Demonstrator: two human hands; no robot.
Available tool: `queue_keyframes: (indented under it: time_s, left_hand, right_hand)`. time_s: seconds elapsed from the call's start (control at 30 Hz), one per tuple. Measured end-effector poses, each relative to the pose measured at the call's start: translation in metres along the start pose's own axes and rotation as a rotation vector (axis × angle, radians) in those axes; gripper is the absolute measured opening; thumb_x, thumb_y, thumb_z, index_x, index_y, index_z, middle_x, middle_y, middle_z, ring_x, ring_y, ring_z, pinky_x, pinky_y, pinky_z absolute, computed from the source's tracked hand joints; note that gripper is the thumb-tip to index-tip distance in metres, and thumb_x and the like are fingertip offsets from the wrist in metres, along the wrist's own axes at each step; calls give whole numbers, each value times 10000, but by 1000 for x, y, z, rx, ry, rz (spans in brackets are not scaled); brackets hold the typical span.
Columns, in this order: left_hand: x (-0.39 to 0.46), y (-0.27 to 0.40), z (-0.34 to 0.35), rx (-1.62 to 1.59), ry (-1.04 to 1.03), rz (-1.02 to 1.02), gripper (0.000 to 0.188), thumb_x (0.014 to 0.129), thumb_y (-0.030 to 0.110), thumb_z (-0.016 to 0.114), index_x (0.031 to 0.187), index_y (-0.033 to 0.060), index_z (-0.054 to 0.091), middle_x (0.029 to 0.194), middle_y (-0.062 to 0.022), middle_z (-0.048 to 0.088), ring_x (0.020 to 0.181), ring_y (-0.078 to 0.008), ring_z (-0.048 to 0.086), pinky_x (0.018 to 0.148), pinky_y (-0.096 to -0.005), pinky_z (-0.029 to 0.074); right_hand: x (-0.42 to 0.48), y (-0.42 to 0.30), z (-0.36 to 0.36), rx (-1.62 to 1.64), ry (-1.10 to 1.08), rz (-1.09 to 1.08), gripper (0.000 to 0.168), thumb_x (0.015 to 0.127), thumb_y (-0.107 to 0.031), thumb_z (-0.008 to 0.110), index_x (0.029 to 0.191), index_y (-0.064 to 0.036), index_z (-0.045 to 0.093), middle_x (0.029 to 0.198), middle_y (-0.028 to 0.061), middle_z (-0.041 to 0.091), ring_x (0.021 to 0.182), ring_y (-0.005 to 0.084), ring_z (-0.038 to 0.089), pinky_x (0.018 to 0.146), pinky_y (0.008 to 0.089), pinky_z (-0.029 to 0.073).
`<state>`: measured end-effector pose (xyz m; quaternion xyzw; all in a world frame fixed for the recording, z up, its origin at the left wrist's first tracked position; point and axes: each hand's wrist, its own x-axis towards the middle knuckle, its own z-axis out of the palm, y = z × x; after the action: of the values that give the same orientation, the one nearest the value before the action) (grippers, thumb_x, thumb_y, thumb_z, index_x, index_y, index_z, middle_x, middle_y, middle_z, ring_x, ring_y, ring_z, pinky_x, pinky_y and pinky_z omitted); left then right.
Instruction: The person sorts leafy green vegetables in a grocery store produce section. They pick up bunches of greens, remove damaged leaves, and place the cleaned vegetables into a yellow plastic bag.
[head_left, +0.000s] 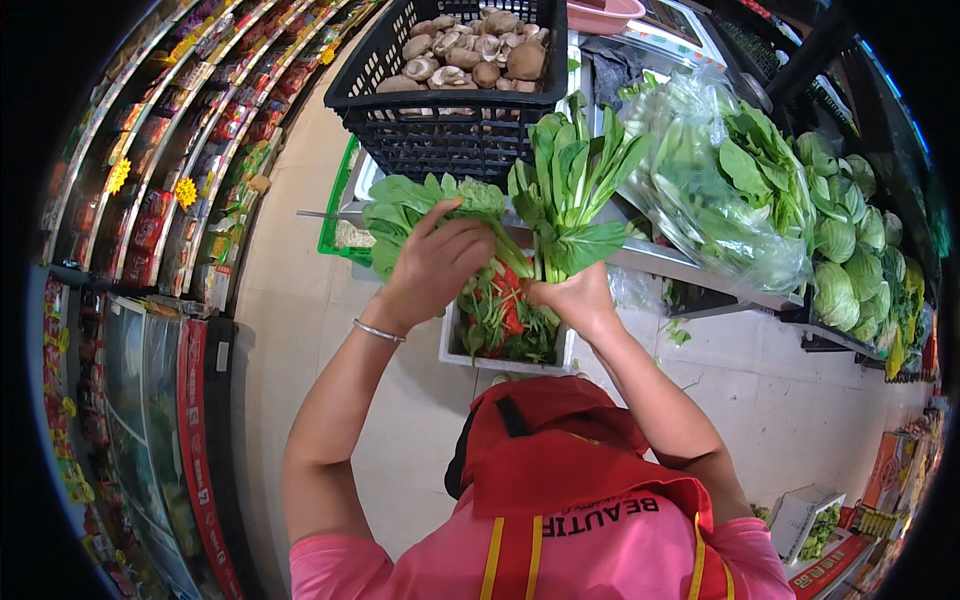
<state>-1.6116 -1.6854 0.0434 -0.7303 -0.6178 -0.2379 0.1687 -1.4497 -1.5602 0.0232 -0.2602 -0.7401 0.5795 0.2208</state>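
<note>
My left hand (439, 270) lies with spread fingers over a bunch of leafy greens (394, 214), its fingertips on the leaves and stems; how firmly it grips is hard to tell. Closed around the stem ends of another leafy bunch (574, 172) is my right hand (577, 296), with the leaves pointing up and away from me. Beneath both hands, a white foam box (504, 366) on the floor holds leafy scraps (536, 341) and something red.
A black plastic crate (442, 142) of mushrooms (487, 49) stands ahead, near a green crate (330, 232). Bagged greens (682, 180) lie on a metal-edged counter (697, 274) at the right, before cabbages (847, 277). Shelves of packets (150, 202) line the left.
</note>
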Motion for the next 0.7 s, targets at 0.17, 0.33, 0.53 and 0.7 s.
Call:
queue_keyframes:
  time_s: [0.17,0.33,0.53,0.7]
  left_hand:
    - [1,-5,2,-66,-59,-30,234,661,36,531,894,55,539,891,-74,583,900,-234,554,948,-372,379]
    - [5,8,4,191,-147,0,117,706,71,525,819,64,495,875,-67,557,886,-206,543,946,-382,377]
    - [1,16,23,130,-106,-86,133,690,50,521,821,53,495,809,-78,533,845,-230,536,929,-382,383]
    - [-5,14,34,38,-47,-162,159,671,17,513,829,32,497,793,-96,534,845,-252,534,897,-383,393]
  right_hand:
    - [4,4,-1,-10,-38,-4,274,578,-85,696,818,-1,595,740,92,624,667,164,595,640,289,469]
    - [5,11,3,70,4,54,233,590,-58,704,785,10,597,726,53,620,666,127,574,626,274,462]
    - [0,26,7,112,45,88,271,587,-31,710,829,13,597,743,53,622,660,125,561,624,269,460]
    - [2,37,5,-40,45,50,199,602,-6,686,770,19,581,708,24,585,620,106,520,573,255,433]
